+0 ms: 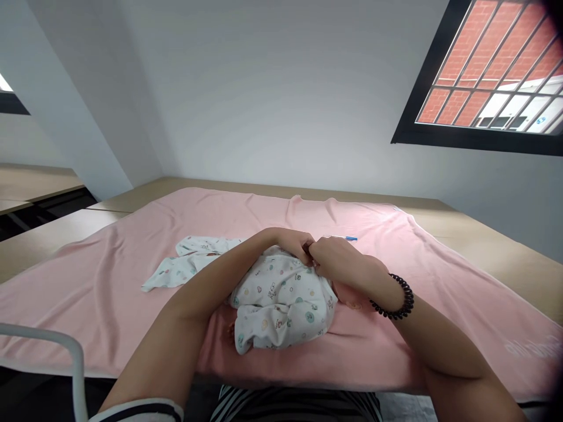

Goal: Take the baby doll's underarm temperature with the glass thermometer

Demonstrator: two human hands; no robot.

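A baby doll (350,298) lies on a pink blanket (145,246), wearing a white baby garment (281,293) with small coloured prints. Its head points right and is mostly behind my right forearm, and one small hand shows at the near sleeve's end. My left hand (295,241) bends over the chest from the far side, fingers curled and pinching the garment near the collar. My right hand (336,257) meets it there, its fingers also closed on the garment edge. Both sets of fingertips are partly hidden. The garment's legs stretch out to the left.
A blue-capped pen (350,238) lies beyond my right hand. The blanket covers a light wooden table (466,223) against a white wall. A white curved metal bar (77,357) rises at the near left. A barred window (492,76) is at upper right.
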